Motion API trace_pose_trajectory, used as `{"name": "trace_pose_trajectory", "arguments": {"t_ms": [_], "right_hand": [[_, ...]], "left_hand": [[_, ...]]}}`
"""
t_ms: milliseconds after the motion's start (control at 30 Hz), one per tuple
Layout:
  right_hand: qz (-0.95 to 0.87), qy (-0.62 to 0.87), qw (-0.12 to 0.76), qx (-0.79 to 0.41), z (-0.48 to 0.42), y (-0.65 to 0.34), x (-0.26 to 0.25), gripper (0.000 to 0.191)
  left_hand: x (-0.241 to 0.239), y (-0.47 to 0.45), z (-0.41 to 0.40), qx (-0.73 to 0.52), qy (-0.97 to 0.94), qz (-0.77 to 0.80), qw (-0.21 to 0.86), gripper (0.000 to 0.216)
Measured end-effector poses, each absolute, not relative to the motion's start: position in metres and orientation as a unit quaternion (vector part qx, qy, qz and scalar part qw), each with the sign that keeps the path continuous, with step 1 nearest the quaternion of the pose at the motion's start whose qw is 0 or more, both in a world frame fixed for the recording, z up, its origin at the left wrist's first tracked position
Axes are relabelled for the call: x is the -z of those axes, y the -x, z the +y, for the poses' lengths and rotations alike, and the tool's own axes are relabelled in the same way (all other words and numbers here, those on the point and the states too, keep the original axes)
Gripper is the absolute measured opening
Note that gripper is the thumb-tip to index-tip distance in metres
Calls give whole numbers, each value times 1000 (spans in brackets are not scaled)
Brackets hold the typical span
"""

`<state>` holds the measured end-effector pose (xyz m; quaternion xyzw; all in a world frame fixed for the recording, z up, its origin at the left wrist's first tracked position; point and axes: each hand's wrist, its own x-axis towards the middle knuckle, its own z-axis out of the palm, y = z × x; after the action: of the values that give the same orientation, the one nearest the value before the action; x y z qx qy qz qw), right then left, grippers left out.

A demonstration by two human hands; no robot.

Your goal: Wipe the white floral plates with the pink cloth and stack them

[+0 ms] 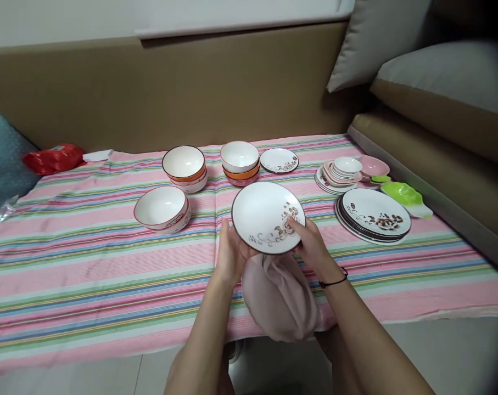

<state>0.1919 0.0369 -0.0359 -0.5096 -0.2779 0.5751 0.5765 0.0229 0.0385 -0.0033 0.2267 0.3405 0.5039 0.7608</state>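
Observation:
Between my two hands is a white plate (265, 211) with a dark rim and brown flowers, tilted toward me above the striped cloth. My right hand (312, 244) grips its right edge, thumb on the flowers and fingers hidden underneath. At the lower left edge, my left hand (233, 253) supports it from below, its thumb up beside the rim and its fingers partly hidden. A greyish-pink cloth (279, 302) hangs beneath the plate; which hand holds it I cannot tell. Closest on the left are nested white bowls (162, 206) with red rims.
Stacked bowls (184, 163) and more bowls (239, 157) stand behind, beside a small flowered plate (279, 159). At right are a plate stack (375, 214), small dishes (346, 167), a pink dish (374, 165) and a green dish (404, 196). A red package (54, 159) lies far left.

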Motion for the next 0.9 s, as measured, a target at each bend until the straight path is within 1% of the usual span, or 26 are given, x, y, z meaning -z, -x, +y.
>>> {"name": "trace_pose_trajectory", "arguments": {"t_ms": [100, 233, 333, 433, 533, 600, 667, 733, 800, 900], "right_hand": [[-324, 503, 595, -537, 40, -192, 42, 44], [-384, 479, 572, -543, 40, -197, 41, 34], [-423, 506, 525, -537, 38, -200, 40, 36], [-444, 524, 509, -519, 38, -200, 44, 35], [-400, 524, 545, -518, 40, -200, 46, 36], [-334, 513, 599, -516, 42, -203, 44, 39], [-257, 500, 670, -485, 43, -211, 40, 42], [-200, 500, 734, -413, 44, -226, 36, 45], [-168, 520, 773, -322, 42, -248, 34, 48], [-119, 580, 775, -222, 33, -287, 35, 46]], "left_hand": [[11, -31, 36, -547, -254, 356, 714, 45], [20, -26, 42, -608, -213, 436, 629, 36], [23, -18, 49, -609, -219, 461, 607, 39], [27, -15, 53, -573, -235, 467, 631, 46], [29, -18, 55, -548, -261, 458, 650, 50], [28, -19, 57, -529, -285, 430, 674, 54], [26, -18, 60, -516, -304, 413, 686, 55], [24, -15, 62, -520, -321, 423, 669, 52], [22, -13, 64, -526, -338, 446, 640, 48], [20, -12, 65, -517, -354, 463, 627, 48]]}}
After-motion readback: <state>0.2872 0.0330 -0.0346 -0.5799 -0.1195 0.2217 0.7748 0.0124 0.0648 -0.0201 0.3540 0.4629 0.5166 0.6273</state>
